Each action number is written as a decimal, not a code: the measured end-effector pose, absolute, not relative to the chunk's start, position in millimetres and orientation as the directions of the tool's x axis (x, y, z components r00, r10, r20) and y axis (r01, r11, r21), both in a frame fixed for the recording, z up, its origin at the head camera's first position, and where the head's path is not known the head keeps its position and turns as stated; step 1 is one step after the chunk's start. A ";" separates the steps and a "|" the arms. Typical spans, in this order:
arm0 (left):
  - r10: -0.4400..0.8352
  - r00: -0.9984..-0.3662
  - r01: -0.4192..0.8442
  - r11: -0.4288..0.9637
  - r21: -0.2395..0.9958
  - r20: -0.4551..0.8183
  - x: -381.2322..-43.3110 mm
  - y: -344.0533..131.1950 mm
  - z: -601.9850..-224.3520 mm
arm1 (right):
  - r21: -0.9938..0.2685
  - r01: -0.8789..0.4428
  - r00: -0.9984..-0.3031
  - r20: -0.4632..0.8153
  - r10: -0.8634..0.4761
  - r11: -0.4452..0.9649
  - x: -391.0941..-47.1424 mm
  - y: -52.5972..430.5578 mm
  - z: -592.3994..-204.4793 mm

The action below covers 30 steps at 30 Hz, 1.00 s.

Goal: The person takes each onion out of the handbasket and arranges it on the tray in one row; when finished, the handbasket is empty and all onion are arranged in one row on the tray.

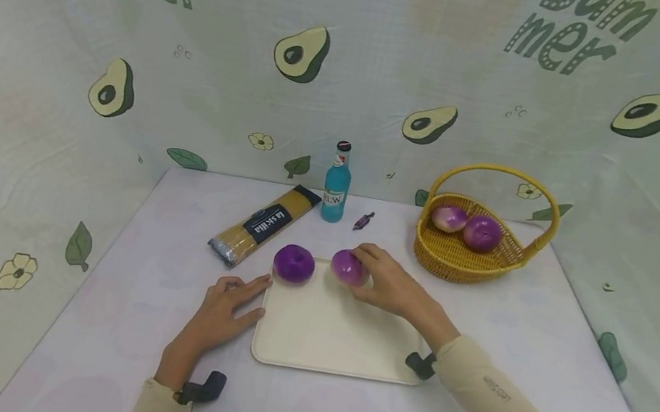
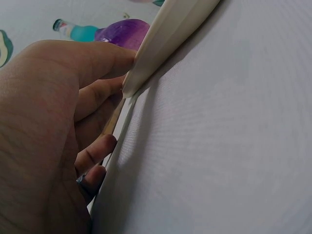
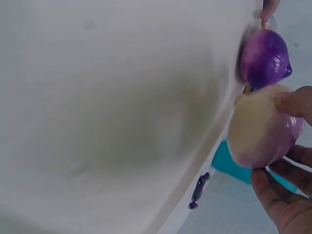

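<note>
My right hand [image 1: 390,284] holds a purple and white onion [image 1: 347,267] by thumb and fingers above the far edge of a cream tray [image 1: 341,333]. Its pale side [image 3: 253,126] shows in the right wrist view. A darker purple onion [image 1: 294,265] sits at the tray's far left corner. Along the left side, my left hand [image 1: 220,313] touches the tray rim with thumb and forefinger spread apart. In the left wrist view, fingertips rest against the outside of the rim [image 2: 151,53], while the other fingers bend loosely.
A yellow wicker basket [image 1: 451,269] with two purple onions stands at the back right. Behind the tray are a blue bottle [image 1: 336,185], a small wrapped candy [image 1: 363,221] and a pack of spaghetti [image 1: 265,224]. A printed cloth hangs at the back.
</note>
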State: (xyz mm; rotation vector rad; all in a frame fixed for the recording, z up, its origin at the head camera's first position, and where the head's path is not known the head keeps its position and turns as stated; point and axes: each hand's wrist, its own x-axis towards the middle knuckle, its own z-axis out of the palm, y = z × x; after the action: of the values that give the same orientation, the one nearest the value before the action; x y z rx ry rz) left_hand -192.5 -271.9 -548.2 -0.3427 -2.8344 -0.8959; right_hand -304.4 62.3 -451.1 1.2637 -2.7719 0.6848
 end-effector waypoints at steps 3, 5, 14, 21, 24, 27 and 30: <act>0.172 -0.962 0.262 0.794 0.548 0.211 -192.7 -272.2 -549.4 | -0.378 -0.723 -0.673 0.192 -0.714 0.579 -304.2 60.9 -452.7; 0.171 -0.962 0.262 0.798 0.543 0.214 -192.9 -272.4 -550.6 | -0.372 -0.727 -0.669 0.193 -0.718 0.577 -304.8 59.8 -454.1; 0.158 -0.967 0.244 0.801 0.546 0.200 -191.9 -270.9 -548.7 | -0.375 -0.741 -0.651 0.196 -0.733 0.557 -306.5 53.8 -458.0; 0.160 -0.965 0.251 0.797 0.549 0.208 -192.7 -271.0 -549.8 | -0.378 -0.744 -0.647 0.202 -0.736 0.550 -306.1 49.3 -459.9; 0.163 -0.964 0.254 0.797 0.548 0.210 -192.9 -271.2 -549.8 | -0.373 -0.751 -0.640 0.209 -0.740 0.544 -306.6 47.5 -461.0; 0.164 -0.964 0.253 0.802 0.542 0.208 -193.3 -271.3 -550.1 | -0.370 -0.757 -0.633 0.211 -0.744 0.539 -307.4 45.8 -461.8; 0.161 -0.967 0.245 0.805 0.541 0.198 -193.2 -271.7 -549.9 | -0.372 -0.757 -0.631 0.205 -0.748 0.537 -308.4 43.8 -463.6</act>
State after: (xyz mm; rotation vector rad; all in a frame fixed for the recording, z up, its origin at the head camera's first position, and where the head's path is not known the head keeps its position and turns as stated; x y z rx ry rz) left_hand -193.2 -271.7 -549.9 -0.3221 -2.8477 -0.8821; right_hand -308.4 43.8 -463.6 1.3400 -2.7349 0.6781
